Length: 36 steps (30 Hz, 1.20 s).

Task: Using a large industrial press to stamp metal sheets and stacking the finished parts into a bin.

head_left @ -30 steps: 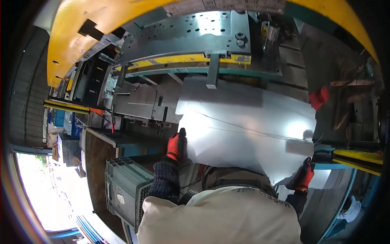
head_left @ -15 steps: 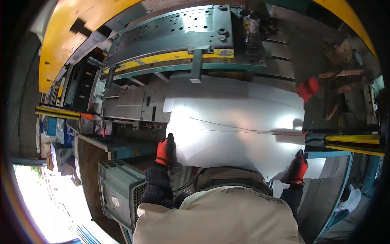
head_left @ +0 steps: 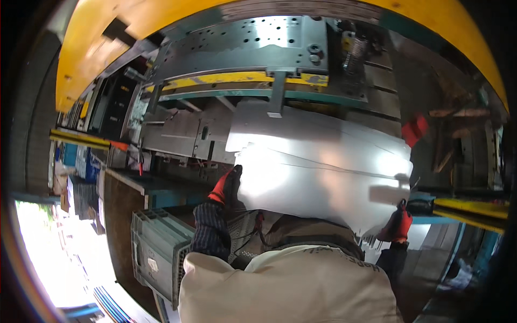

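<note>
A large, shiny metal sheet [head_left: 318,172] lies level in front of my body, its far edge reaching under the steel bar of a press. Its surface carries bright reflections and long thin dark lines. My left hand [head_left: 229,184], in a red and black glove, grips the sheet's left edge close to the near corner. At the near right corner my right hand [head_left: 397,223], gloved alike, is closed on the edge. The fingers under the sheet are hidden on both sides. A red glove-like shape [head_left: 414,131] is at the far right corner; whose it is, I cannot tell.
Beyond the sheet stands a press with a drilled steel plate [head_left: 253,46] and a downward steel bar [head_left: 277,94]. A yellow frame [head_left: 97,54] arches around it. A grey plastic crate [head_left: 159,253] is at my left. Yellow-black posts [head_left: 468,210] flank both sides.
My left hand has gone forward and right with the sheet's left side, opening a gap between sheet and body there. The right hand stays at its corner. The whole view has shifted slightly.
</note>
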Available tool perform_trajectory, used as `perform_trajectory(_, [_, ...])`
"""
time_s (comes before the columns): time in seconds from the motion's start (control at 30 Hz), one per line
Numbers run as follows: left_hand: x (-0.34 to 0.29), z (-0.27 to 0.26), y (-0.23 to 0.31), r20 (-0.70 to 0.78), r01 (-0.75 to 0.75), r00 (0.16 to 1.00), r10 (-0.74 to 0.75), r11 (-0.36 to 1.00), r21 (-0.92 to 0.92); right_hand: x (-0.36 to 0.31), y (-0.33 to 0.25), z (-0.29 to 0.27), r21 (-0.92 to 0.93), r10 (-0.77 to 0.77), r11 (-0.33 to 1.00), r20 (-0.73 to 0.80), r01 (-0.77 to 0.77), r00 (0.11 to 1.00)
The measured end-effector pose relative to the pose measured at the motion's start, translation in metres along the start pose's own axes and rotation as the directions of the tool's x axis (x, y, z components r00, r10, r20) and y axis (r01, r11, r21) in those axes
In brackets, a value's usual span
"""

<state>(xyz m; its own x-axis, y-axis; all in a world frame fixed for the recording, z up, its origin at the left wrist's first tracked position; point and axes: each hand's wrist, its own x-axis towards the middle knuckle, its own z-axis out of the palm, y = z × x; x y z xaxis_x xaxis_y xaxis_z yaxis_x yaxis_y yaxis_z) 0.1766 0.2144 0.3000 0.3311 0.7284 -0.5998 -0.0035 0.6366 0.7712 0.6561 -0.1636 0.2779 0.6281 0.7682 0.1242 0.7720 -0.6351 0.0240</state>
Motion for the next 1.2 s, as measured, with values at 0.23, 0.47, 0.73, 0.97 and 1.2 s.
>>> perform_trajectory(0.23, [-0.014,0.024,0.018,-0.054,-0.036,0.998,0.027,0.986,-0.162,-0.010,-0.015,-0.024,0.797,0.289,0.510,0.194,-0.323,0.937])
perform_trajectory(0.47, [-0.033,0.045,-0.008,-0.293,-0.071,0.954,0.062,0.997,-0.021,-0.011,-0.046,-0.108,0.872,0.538,0.317,0.157,-0.372,0.828])
perform_trajectory(0.73, [-0.046,0.031,0.007,-0.205,-0.170,0.959,0.195,0.976,0.137,-0.064,-0.002,-0.050,0.824,0.528,0.378,0.183,-0.422,0.829])
perform_trajectory(0.97, [-0.003,-0.035,-0.012,-0.009,-0.181,0.983,0.181,0.982,-0.053,-0.095,-0.037,-0.018,0.932,0.673,-0.288,0.360,-0.219,0.646])
perform_trajectory(1.2, [-0.050,0.103,0.012,0.256,-0.367,0.930,0.263,0.662,0.653,-0.183,-0.067,-0.017,0.844,0.906,-0.171,0.337,-0.508,0.256])
